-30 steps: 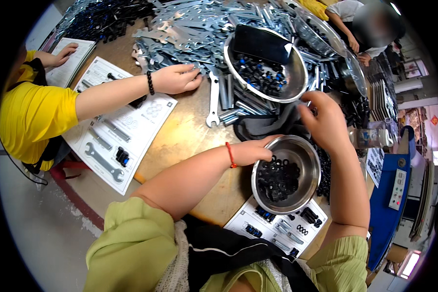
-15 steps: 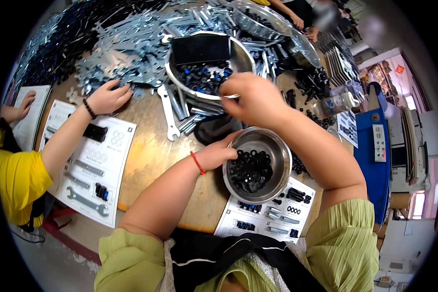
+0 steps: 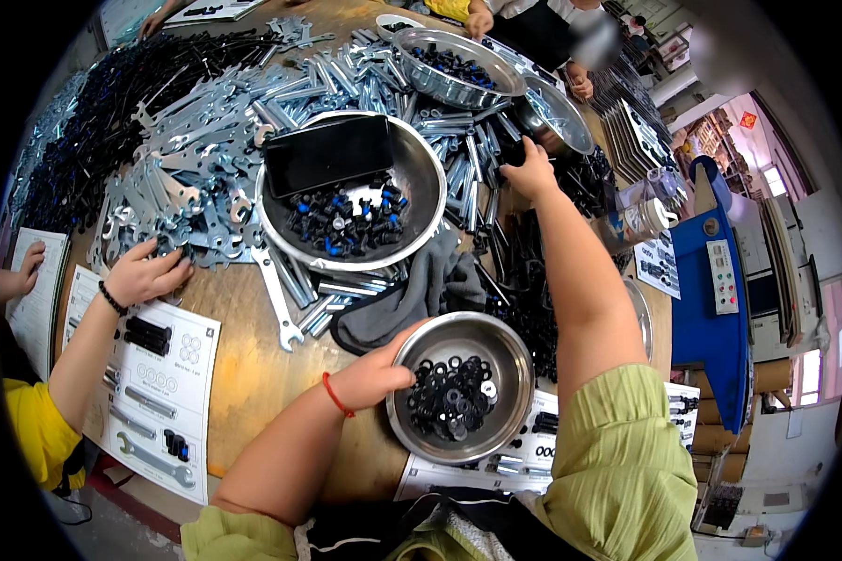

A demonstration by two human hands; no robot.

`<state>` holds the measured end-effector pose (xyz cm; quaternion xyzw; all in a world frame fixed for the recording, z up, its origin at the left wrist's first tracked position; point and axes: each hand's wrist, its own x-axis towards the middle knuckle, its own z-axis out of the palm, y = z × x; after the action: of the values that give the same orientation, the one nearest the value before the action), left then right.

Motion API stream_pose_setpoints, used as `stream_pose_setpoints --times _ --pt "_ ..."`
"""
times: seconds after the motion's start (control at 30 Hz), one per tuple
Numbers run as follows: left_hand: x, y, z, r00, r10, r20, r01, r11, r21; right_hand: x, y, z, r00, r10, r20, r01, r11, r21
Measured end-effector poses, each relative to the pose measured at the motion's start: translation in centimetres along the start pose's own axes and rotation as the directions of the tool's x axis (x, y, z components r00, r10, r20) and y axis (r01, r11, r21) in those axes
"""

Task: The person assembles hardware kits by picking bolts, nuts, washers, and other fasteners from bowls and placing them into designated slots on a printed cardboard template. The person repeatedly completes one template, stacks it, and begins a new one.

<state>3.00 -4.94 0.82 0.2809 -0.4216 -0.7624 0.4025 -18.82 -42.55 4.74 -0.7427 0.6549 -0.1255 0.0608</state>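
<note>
Your left hand [image 3: 372, 377] has its thumb hooked over the left rim of a small stainless-steel bowl [image 3: 515, 383], its other fingers hidden beneath the side, so the rim is clamped. Your right hand [image 3: 531, 175] reaches up and away, thumb and forefinger parted near the metal tubes [image 3: 477, 173]; you can't tell from here whether a fingertip touches one.

Inside the bowl you have a loose heap of black washers [image 3: 449, 402]. The bowl sits in front of you, over the upper part of a printed parts sheet [image 3: 423, 475]. Just beyond your left hand lies a grey cloth [image 3: 384, 318], beside the foot of a larger steel basin [image 3: 428, 201]. That basin holds black bolts with blue bands [image 3: 346, 224], and a flat black slab [image 3: 327, 159] leans at its far side. An open-end wrench [image 3: 273, 294] lies to its left. Further left, a co-worker's hand [image 3: 148, 276] reaches the wrench pile [image 3: 178, 201]. Just past your right hand stands a shallow metal dish [image 3: 569, 131].
</note>
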Motion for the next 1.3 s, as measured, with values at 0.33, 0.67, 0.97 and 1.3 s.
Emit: stream_pose_setpoints --times 0.33,0.67,0.97,1.3 --pt "0.5 0.3 -0.1 0.999 -0.007 0.049 0.01 0.999 -0.046 7.6 2.8 3.8 0.992 0.066 0.104 -0.084 0.98 0.178" --pt "0.1 0.9 0.1 1.0 -0.011 0.029 0.009 0.999 0.043 1.6 0.5 -0.2 0.961 0.124 0.248 -0.125 0.992 -0.015" --pt "0.0 0.9 0.3 0.997 -0.072 -0.025 0.072 0.997 -0.001 -7.2 1.2 -5.1 0.887 0.115 0.447 -0.103 0.993 -0.052" --pt "-0.1 1.5 0.7 0.998 -0.058 -0.01 0.058 0.998 -0.004 -17.3 -3.9 -10.4 0.779 -0.087 0.621 0.261 0.945 -0.195"
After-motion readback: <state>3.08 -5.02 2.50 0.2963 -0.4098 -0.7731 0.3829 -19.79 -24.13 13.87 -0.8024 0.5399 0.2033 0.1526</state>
